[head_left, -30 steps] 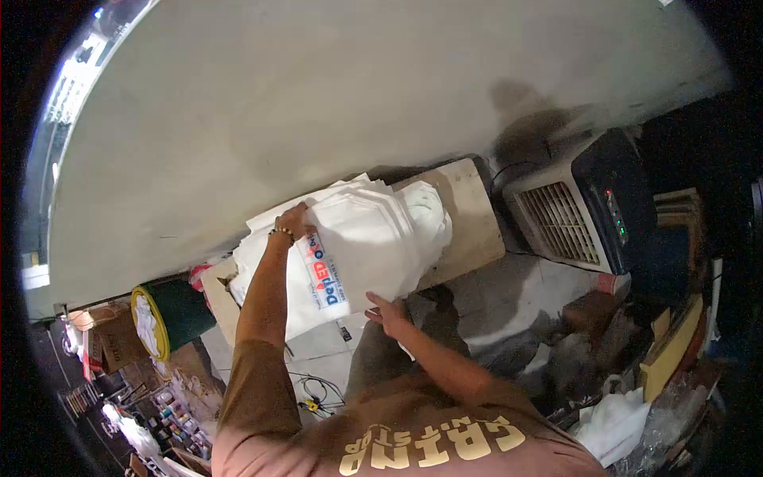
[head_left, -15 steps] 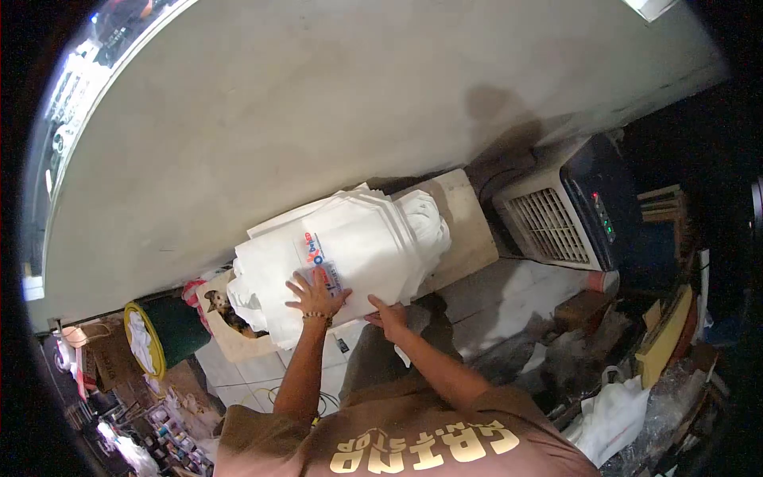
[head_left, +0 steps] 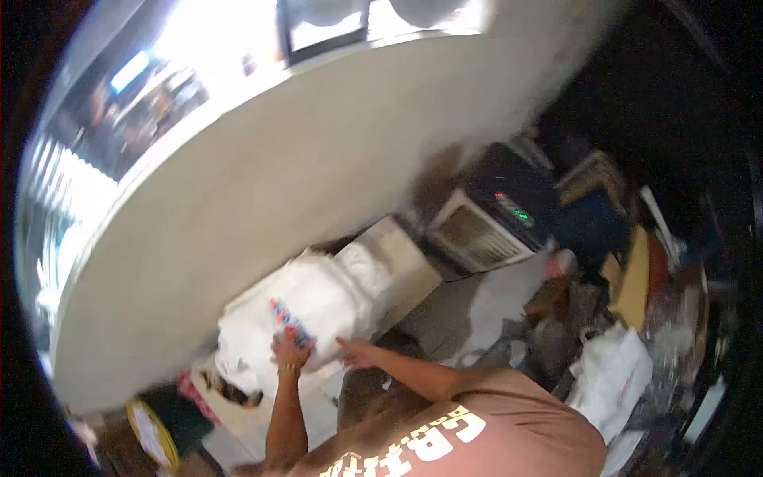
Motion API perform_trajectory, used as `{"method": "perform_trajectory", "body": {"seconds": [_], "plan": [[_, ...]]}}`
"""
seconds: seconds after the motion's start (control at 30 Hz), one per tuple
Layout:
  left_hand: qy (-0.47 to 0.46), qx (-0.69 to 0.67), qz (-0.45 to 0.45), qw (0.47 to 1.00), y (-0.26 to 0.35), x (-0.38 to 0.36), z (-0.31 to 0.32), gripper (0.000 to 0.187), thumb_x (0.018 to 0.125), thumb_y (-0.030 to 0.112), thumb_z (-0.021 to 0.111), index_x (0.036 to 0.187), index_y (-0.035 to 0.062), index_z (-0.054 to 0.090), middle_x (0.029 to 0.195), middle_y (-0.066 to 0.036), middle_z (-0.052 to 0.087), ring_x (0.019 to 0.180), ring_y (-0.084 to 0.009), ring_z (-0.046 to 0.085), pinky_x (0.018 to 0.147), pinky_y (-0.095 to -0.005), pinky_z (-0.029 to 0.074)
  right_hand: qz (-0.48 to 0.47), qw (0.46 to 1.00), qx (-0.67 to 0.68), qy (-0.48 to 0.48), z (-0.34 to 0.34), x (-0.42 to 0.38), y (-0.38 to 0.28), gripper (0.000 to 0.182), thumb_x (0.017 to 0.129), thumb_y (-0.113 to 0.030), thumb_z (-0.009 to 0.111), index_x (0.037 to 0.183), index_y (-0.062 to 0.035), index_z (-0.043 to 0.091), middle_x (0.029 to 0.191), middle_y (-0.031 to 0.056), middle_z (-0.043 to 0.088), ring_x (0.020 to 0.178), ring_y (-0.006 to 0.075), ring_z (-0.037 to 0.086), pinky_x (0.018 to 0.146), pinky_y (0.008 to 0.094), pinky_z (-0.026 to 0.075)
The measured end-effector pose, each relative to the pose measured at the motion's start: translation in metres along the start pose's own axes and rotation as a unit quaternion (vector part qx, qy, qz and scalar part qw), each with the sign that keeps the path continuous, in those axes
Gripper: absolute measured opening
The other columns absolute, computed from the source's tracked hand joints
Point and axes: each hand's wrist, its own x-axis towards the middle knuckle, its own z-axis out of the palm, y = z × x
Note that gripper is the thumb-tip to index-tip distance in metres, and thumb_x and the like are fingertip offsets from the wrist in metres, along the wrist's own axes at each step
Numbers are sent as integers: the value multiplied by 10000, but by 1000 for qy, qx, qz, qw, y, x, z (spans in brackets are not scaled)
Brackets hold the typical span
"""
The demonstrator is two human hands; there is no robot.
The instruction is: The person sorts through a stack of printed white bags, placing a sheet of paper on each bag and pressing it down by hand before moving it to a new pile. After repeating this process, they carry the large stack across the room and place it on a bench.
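A thick stack of white cloth-like bags (head_left: 318,290), with a red and blue print, lies on a pale board (head_left: 409,270) against the wall. Over the print rests my left hand (head_left: 292,350), fingers spread on the top bag and a bracelet at the wrist. My right hand (head_left: 362,353) is at the stack's near edge, fingers apart and nothing visibly held. Motion blur hides exactly how its fingertips meet the bags. Beside the stack's left end, a dark and tan cat (head_left: 230,389) lies on the board.
An air cooler (head_left: 485,234) with a slatted front and lit panel stands past the board's right end. A yellow-rimmed green bin (head_left: 152,433) is at lower left. To the right are a white bag (head_left: 612,374), boards and plastic clutter. A pale wall (head_left: 262,191) rises behind the stack.
The camera view has turned and shifted, bringing a bright opening above the wall into sight. Both hands stay at about the same places on the stack.
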Motion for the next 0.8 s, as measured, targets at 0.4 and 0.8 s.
{"method": "perform_trajectory", "body": {"seconds": [0.4,0.8], "plan": [[-91,168,282,940,89,-19,33,599,724,298,864,1167,-12,605,1076,-233,662,964,-361,640,871,-472,505,-331,938,-74,-76,-221,-176,44,484,906,-628,616,789,-169,517,568,-27,413,536,118,426,454,380,354],[-615,204,80,757,305,134,96,295,901,351,720,789,82,669,554,-49,586,426,-172,499,424,-344,431,-464,698,317,444,-60,-320,219,592,944,-603,578,1223,-81,587,978,40,611,910,192,579,838,371,491]]}}
